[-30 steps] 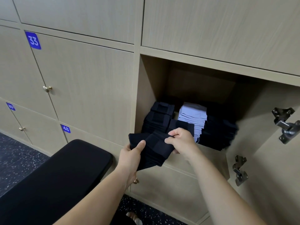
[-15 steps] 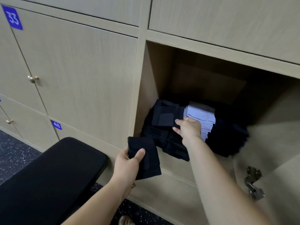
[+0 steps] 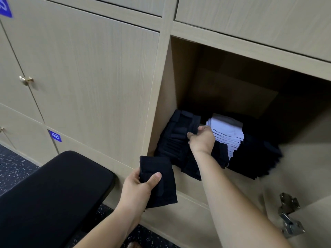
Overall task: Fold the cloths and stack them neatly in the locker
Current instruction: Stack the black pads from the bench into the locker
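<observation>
Your left hand [image 3: 138, 187] grips 1 folded black cloth [image 3: 162, 187], thumb across its face, just outside the open locker [image 3: 169, 97], below its front left corner. Your right hand [image 3: 202, 139] reaches inside, fingers curled on the top of the left black stack [image 3: 174, 138], beside the white stack [image 3: 228, 135]. A black padded bench [image 3: 53, 190] sits at lower left.

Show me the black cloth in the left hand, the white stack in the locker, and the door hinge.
black cloth [image 3: 167, 178], head view, on its flat folded front face.
white stack [image 3: 226, 130], head view, on its top sheet.
door hinge [image 3: 288, 203], head view, on its upper metal plate.
</observation>
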`<action>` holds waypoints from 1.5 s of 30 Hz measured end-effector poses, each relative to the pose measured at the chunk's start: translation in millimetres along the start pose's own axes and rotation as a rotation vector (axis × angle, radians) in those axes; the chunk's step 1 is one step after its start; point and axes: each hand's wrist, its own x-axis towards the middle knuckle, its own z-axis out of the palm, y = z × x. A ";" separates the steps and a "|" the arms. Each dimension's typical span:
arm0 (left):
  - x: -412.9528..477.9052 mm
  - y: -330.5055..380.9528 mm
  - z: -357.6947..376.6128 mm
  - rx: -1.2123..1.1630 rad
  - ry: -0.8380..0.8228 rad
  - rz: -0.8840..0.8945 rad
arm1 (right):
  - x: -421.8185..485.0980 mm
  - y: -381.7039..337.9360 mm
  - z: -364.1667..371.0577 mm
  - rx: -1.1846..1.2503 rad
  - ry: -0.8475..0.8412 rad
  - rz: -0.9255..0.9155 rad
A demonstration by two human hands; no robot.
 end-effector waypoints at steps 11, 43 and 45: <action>-9.4 7.0 -0.3 0.029 0.004 0.011 | -10.5 -10.7 -6.2 -0.157 0.024 -0.158; -14.7 33.0 117.0 0.209 -0.089 0.043 | -65.0 45.6 -160.3 0.379 -0.153 0.205; 3.8 34.3 123.3 0.316 -0.095 0.113 | -52.0 42.6 -153.0 0.365 -0.105 0.188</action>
